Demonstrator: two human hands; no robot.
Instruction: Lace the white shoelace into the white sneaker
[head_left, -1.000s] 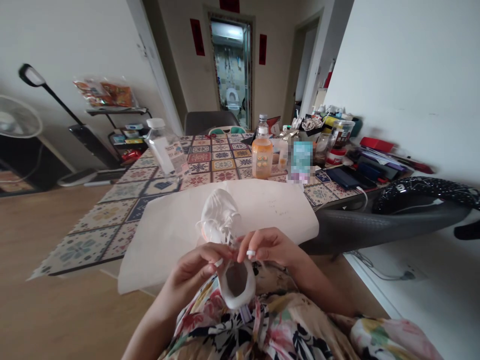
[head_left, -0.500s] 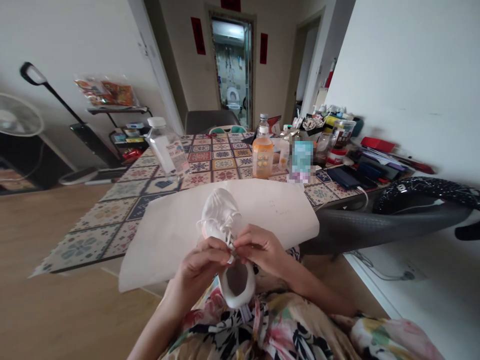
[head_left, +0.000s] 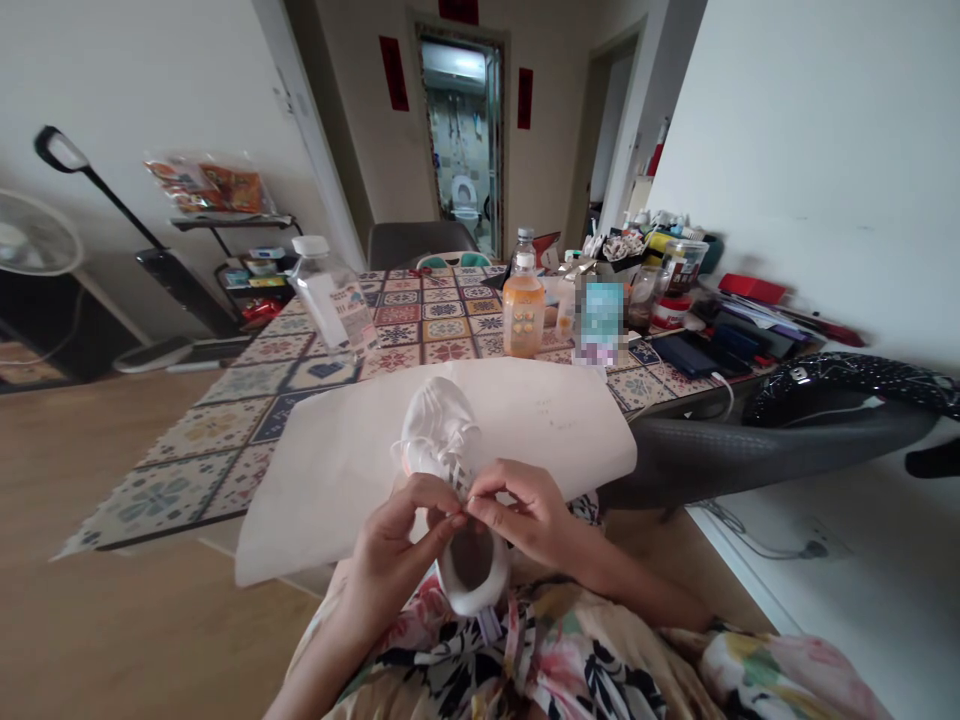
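Observation:
A white sneaker (head_left: 439, 412) points away from me, its toe over the sheet of white paper (head_left: 525, 400) and its opening close to my lap. White shoelaces (head_left: 456, 472) cross its front, and loose lace hangs at the toe's left side. Over the top of the lacing, just ahead of the opening, my left hand (head_left: 401, 535) pinches with thumb and fingers. My right hand (head_left: 529, 515) pinches at the same spot, the fingertips of both hands meeting. What they grip appears to be the lace, though the fingers mostly cover it.
Beyond the paper, a patterned tablecloth (head_left: 397, 312) holds a large clear bottle (head_left: 330, 300) at left and an orange drink bottle (head_left: 523, 315) in the middle. Assorted jars, papers and a dark phone (head_left: 686, 355) crowd the right side. A grey chair (head_left: 690, 455) stands at right.
My hands have shifted slightly, and both sets of fingertips have drawn tightly together over the lacing. The sneaker lies almost as before.

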